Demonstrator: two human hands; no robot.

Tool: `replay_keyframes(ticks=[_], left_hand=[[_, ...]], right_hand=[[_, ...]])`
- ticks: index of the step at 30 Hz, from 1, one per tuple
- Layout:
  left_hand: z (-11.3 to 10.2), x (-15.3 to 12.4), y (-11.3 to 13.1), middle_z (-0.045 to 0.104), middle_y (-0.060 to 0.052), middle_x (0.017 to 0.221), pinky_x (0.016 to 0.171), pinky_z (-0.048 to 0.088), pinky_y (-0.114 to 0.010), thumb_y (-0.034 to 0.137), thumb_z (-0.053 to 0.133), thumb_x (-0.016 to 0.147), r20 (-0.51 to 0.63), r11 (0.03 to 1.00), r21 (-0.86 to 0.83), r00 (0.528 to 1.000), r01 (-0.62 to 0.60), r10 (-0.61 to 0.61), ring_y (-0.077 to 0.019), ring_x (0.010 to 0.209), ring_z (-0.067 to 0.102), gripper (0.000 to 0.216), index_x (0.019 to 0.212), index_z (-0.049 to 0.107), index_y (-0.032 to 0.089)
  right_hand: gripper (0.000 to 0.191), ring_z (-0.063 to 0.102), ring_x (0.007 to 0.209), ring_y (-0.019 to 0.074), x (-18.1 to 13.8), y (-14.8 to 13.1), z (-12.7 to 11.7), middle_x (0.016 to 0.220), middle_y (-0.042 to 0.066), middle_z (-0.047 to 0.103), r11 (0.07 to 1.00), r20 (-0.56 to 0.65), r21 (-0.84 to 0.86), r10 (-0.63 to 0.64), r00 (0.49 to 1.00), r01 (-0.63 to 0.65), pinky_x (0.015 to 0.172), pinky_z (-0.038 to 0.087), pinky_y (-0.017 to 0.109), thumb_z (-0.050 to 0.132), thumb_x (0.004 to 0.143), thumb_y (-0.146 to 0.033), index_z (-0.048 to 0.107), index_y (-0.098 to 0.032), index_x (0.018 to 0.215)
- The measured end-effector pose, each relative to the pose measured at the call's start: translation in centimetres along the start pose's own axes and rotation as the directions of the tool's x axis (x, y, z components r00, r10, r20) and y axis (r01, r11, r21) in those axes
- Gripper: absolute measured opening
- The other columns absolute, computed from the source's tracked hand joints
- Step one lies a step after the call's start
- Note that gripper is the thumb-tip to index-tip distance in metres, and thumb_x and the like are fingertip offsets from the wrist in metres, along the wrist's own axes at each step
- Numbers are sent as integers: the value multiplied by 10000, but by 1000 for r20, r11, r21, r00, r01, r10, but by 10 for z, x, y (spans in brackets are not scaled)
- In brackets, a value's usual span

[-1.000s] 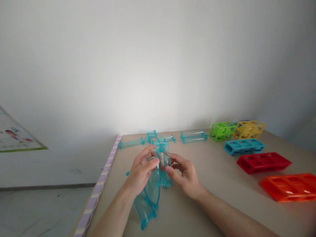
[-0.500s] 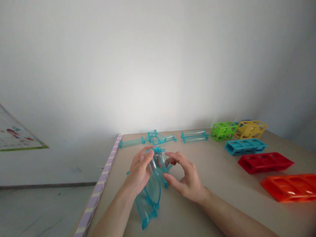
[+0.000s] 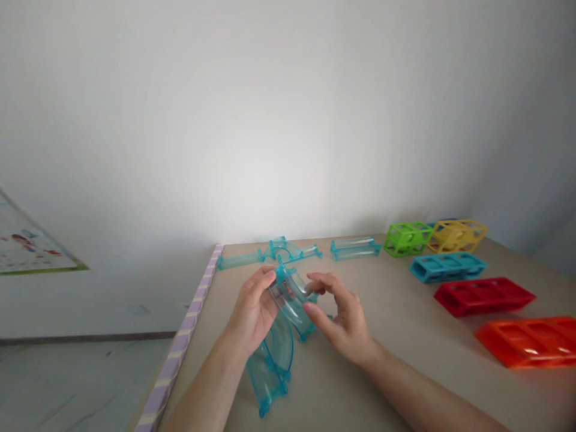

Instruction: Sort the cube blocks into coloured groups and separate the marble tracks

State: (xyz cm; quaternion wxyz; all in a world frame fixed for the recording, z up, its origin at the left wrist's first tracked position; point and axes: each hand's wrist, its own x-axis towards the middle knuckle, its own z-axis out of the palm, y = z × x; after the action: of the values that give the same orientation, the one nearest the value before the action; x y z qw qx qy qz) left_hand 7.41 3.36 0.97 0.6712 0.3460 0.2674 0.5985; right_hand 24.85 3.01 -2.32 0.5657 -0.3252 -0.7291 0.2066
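Tabletop (image 3: pixel 333 396) — blue piece (image 3: pixel 288 305) partly hidden

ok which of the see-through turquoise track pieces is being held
The track piece in the left hand, with the right hand at its other side; the other track pieces rest on the table.

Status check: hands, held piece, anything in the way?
Left hand holds tilted translucent turquoise plastic channel piece. Right hand beside it, contact unclear. Similar turquoise pieces close below.

Lime-green open-frame plastic block (image 3: pixel 408 239), yellow open-frame plastic block (image 3: pixel 457 236) sit rear; blue plastic bar (image 3: pixel 447 266), red plastic bar (image 3: pixel 484 296), orange plastic bar (image 3: pixel 530 342) lie nearer.
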Motion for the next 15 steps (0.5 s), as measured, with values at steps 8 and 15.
replay_keyframes(ticks=[8, 15], left_hand=[[-5, 4, 0, 706, -74, 865, 778, 569, -333, 192, 634, 820, -46, 988, -95, 991, 121, -126, -182, 813, 680, 82, 874, 625, 131], [-4, 11, 7, 705, -79, 907, 837, 564, -315, 154, 599, 820, -189, 959, -283, 980, 0, -56, -170, 837, 679, 84, 884, 639, 116]], right_hand=[[277, 592, 795, 172, 6, 7, -1, 854, 24, 653, 932, -113, 278, 272, 956, -232, 759, 451, 318, 540, 913, -402, 589, -216, 1112], [351, 589, 933, 202, 3, 19, 1, 1054, 60, 633, 879, -65, 384, 331, 941, -283, 767, 476, 324, 516, 915, -429, 567, -238, 1205]])
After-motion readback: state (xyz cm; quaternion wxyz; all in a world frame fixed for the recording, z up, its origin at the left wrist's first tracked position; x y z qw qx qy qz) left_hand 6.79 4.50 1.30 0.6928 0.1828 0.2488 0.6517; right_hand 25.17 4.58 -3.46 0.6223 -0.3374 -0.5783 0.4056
